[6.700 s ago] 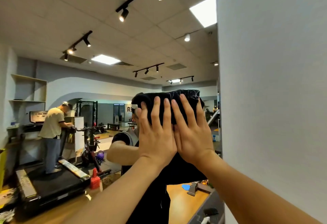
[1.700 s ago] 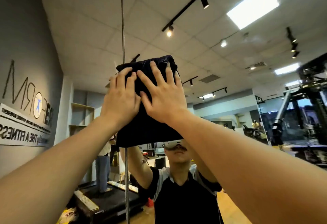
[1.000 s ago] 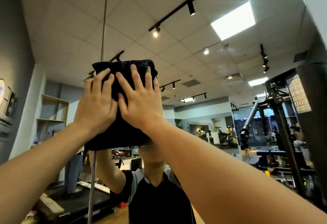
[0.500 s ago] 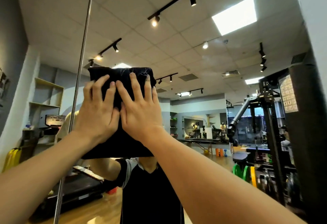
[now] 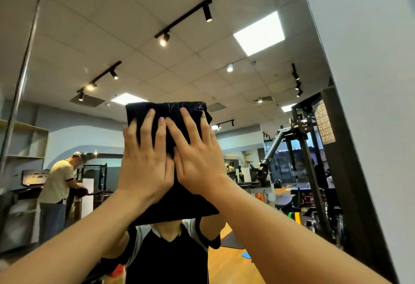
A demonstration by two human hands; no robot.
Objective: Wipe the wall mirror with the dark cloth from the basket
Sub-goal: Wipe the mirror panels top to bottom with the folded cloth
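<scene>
Both hands flat on cloth (image 5: 173, 203), pressing it to mirror (image 5: 224, 77). Left hand (image 5: 146, 167) and right hand (image 5: 197, 162) side by side, thumbs touching, fingers straight and slightly spread, gripping nothing. Versus half a second ago: cloth and hands sit lower and further right in view, over reflected face. Seam bar (image 5: 20, 77) now at far left edge. Person at treadmill (image 5: 58, 185) now visible in reflection, left. Wall (image 5: 370, 104) at right.
</scene>
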